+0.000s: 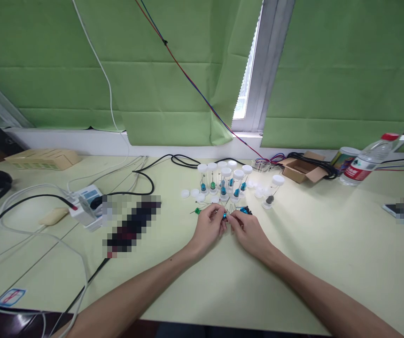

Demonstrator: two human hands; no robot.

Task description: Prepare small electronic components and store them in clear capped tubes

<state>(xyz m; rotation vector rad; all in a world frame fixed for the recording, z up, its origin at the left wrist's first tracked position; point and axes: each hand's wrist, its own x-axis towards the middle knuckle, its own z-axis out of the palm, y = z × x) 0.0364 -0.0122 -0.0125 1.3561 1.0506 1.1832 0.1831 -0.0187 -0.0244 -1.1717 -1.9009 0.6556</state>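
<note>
Over the middle of the table, my left hand pinches a small blue piece that appears to have thin wire leads. My right hand meets it there, thumb and fingertips closed at the same piece's right side. Just left of the hands lies a green piece with wire legs. Beyond my right fingers is a small heap of blue and dark pieces, partly hidden. Clear tubes with white caps stand behind, several holding blue pieces, one a green piece.
A lone capped tube with a grey piece stands right of the others, near loose white caps. Farther right are an open cardboard box and a tilted water bottle. Cables and a white power strip spread across the left.
</note>
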